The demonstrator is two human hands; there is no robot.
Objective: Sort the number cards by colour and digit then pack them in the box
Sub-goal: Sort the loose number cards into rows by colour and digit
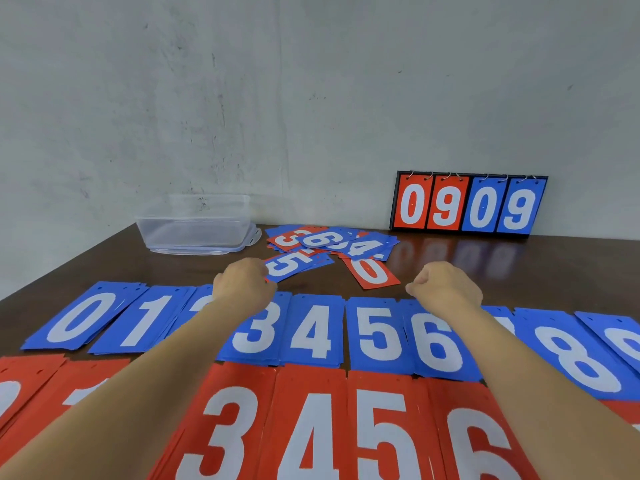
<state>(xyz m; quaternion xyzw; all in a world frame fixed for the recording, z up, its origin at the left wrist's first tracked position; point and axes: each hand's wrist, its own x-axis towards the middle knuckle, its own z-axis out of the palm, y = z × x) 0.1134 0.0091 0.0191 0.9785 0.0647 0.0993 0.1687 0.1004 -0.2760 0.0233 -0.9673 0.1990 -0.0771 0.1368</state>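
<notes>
Red row: nearest the person, piles of red cards point(311, 427) lie side by side, touching. The 3, 4, 5 and 6 read upright to the person, and each long axis runs away from them.
Blue row: just beyond, touching the red row's far edge, piles of blue cards point(311, 330) run 0 to 9 from left to right. They lie the same way, with the punched holes at the far end. The forearms cover the 2 and most of the 7.
Left hand point(242, 285): fingers curled, it grips the near-left end of the blue 5 card point(294, 265).
Blue 5 card: just past the blue row, its long axis slants from near-left to far-right, and its far end rests against the heap.
Right hand point(446, 287): a closed fist holding nothing, over the far edge of the blue 6 and 7 piles.
Red 0 card point(372, 273): flat between the two hands, its long axis slanting from far-left to near-right.
Open room: a bare strip of table point(519, 271) lies between the blue row and the heap, widening to the right.
Heap point(329, 239): loose red and blue cards overlap at mixed angles.
Box point(194, 226): clear and open-topped, it stands on its lid point(254, 237) at far left, near the table's left edge.
Scoreboard point(467, 206): it stands upright at far right against the wall and reads 0 9 0 9.
</notes>
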